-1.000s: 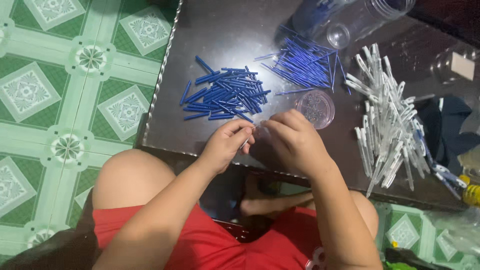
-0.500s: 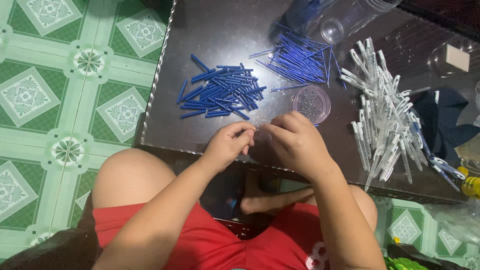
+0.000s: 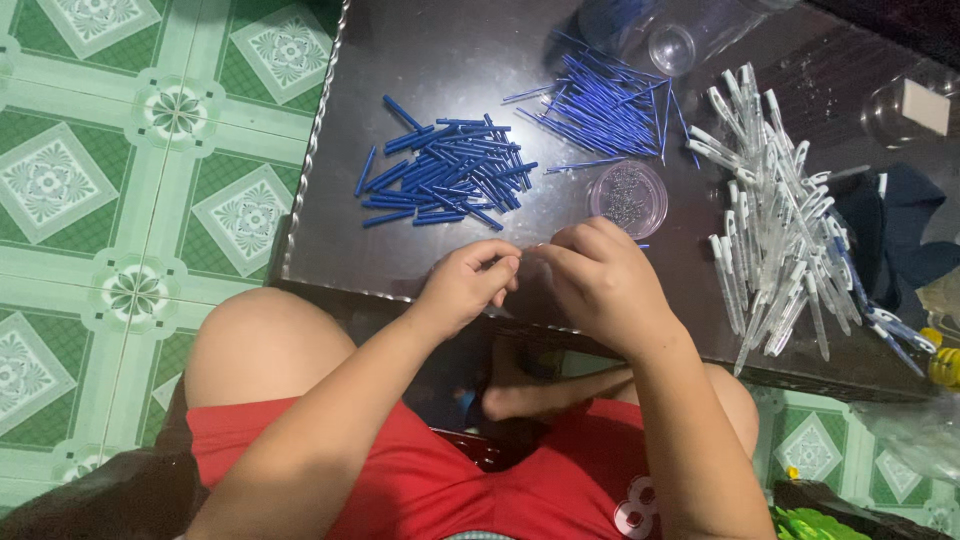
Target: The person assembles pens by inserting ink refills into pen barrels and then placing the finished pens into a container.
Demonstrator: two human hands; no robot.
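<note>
Over a glossy dark rectangular table (image 3: pixel 420 60), the left hand (image 3: pixel 465 285) and right hand (image 3: pixel 600 285) pinch fingertips together on a thin part too small to identify. Beyond them lie clear plastic pen barrels (image 3: pixel 780 240), short blue plastic tubes (image 3: pixel 445 175), and a small round transparent dish (image 3: pixel 628 197).

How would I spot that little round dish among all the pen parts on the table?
Start at the dark table and find the right hand near its front edge. Just beyond its fingers sits the small clear round dish, between the pile of blue caps and the heap of clear pen barrels. It is the only flat, circular thing among long sticks.
</note>
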